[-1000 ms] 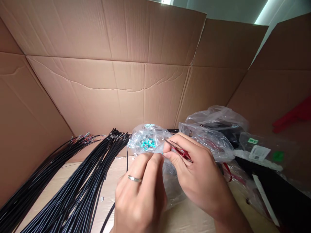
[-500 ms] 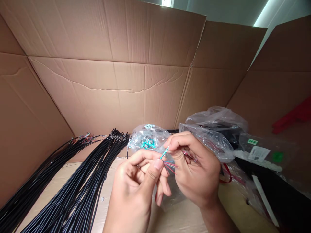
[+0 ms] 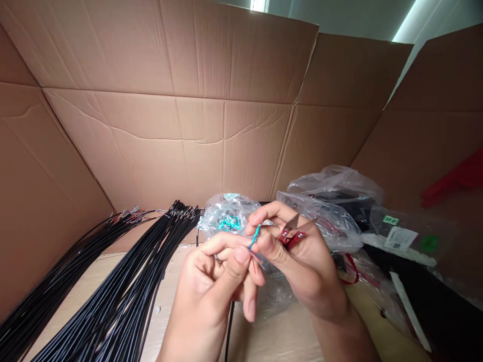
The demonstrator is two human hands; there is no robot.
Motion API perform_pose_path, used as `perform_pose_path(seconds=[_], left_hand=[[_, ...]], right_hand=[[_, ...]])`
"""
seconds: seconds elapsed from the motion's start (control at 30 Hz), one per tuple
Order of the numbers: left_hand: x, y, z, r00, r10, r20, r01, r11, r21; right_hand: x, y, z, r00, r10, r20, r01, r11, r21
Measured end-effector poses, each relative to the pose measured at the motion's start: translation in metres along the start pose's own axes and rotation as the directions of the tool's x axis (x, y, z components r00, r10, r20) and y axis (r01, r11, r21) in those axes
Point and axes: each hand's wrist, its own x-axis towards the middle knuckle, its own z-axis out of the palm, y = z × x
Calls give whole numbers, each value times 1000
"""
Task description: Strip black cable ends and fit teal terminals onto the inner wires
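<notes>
My left hand [image 3: 215, 281] pinches the end of a black cable [image 3: 228, 334] between thumb and forefinger. Thin coloured wires [image 3: 256, 259], red and blue among them, fan out from that pinch. A teal twisted strand [image 3: 255, 235] rises out of it toward my right hand [image 3: 302, 266]. The right thumb and forefinger are at the strand's upper part, on either side of it. Tucked in the same hand are red-handled snips [image 3: 291, 238], their metal blades pointing up and right; the handles are mostly hidden by the fingers.
Long bundles of black cables [image 3: 124, 281] lie at the left, with frayed coloured ends at the back. Behind my hands sits a clear bag [image 3: 230, 211] holding teal pieces. More plastic bags [image 3: 332, 211] are piled on the right. Cardboard walls [image 3: 169, 120] enclose the surface.
My right hand has turned, bringing the snips into clear view. Its thumb and forefinger have shifted slightly left along the teal strand. The left hand barely moved, and the black cable now shows below it.
</notes>
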Motion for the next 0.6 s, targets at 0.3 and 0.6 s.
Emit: perform_pose_path(seconds=[0.3,0.6], left_hand=[[0,-1,8,952,280,-120,-222,908,356],[-6,-6,11,907,363,-213,-219,840,497]], right_hand=[[-1,-12,-4,998,-9,-57,2,991,-130],[-6,-15,-2,1000,-16,-3,16,1000,-12]])
